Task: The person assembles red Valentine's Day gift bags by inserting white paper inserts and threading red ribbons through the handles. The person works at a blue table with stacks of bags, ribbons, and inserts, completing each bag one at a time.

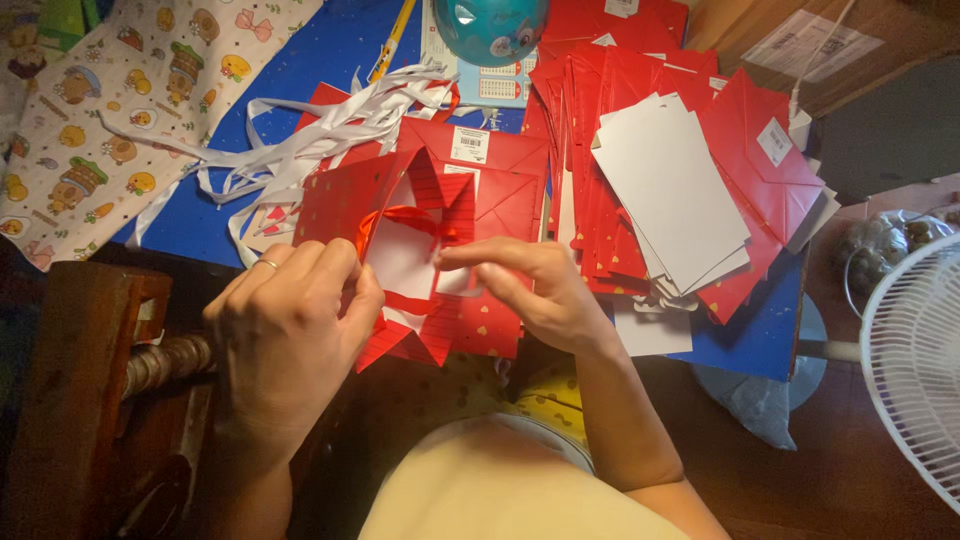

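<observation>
Item in hand: one red paper gift bag (470, 320), gold-heart print, lying partly unfolded at the near edge of the blue work surface (330, 50), its white inside showing. A red ribbon handle (405, 218) loops across the opening.

Left hand (285, 335): fingers closed around the bag's left edge, thumb pressed on the paper; a ring shows on one finger.

Right hand (535, 290): thumb and forefinger pinched together on the ribbon at the bag's middle, remaining fingers resting on the red paper.

Stock, right of the bag: a fanned stack of flat red bags (600, 110), topped by white card inserts (670, 190), reaching to the right edge of the surface.

Waste, far-left of the bag: a tangle of white paper strips (300, 140).

Other: a teal round object (490, 28) at the far edge; a cartoon-print cloth (120, 110) at the left; a white fan (915, 360) off the right side.

Progress, as judged: this bag's ribbon is partly fitted; no finished bags can be told apart, and the large flat stack suggests most work remains.
</observation>
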{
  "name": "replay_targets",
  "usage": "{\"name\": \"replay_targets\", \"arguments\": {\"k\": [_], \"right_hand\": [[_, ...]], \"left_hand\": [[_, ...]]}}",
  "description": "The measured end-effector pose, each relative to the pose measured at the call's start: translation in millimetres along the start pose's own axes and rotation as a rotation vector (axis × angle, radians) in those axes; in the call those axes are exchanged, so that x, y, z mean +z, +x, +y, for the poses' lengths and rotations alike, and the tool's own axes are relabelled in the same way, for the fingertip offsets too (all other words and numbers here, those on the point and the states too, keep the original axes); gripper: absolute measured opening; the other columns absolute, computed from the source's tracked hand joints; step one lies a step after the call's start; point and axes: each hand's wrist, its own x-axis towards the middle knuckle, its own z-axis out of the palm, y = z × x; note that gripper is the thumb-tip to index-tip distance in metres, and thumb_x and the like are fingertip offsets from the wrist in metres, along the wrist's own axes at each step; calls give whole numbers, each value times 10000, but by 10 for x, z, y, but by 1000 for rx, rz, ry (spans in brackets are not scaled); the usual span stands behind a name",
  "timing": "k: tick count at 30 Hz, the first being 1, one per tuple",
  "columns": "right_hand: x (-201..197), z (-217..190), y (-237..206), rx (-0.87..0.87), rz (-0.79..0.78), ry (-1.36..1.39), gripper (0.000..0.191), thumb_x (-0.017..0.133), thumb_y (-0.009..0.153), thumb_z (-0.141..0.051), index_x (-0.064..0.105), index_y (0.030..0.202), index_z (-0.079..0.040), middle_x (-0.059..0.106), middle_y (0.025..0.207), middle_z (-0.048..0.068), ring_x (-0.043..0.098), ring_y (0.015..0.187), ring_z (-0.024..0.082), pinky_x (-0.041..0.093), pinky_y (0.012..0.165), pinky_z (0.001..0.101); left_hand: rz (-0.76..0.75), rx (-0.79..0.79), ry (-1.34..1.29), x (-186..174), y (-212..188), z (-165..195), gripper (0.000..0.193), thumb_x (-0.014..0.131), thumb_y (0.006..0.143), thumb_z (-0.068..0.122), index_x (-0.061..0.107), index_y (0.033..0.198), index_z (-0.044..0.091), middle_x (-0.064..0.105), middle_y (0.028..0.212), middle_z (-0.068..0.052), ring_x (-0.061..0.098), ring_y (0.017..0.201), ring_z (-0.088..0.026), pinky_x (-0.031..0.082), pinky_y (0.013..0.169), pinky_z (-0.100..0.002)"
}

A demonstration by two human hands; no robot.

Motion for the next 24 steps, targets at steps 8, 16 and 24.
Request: {"name": "replay_targets", "arguments": {"k": [8,16,24], "right_hand": [[241,574,-85,335,250,518,634,546,957,-405,414,1516,-138,510,1461,42,542,1327,156,527,1013,378],[701,951,-23,423,212,980,218,600,1031,-234,622,1125,-38,689,977,33,660,870,122,536,758,314],[160,419,-509,154,522,753,229,645,985,-101,630,1211,-69,678,940,42,626,755,120,504,640,272]], "left_hand": [[-5,26,-23,439,-119,128,178,754,882,151,603,810,88,579,768,-75,635,665,-242,508,572,-386],[-53,168,-163,714,-216,385,193,756,825,194,687,912,37,648,883,-114,675,880,-294,556,805,-412],[132,282,-522,358,-103,505,157,789,869,74,720,1011,72,695,1119,-102,666,1171,-324,555,978,-425]]}}
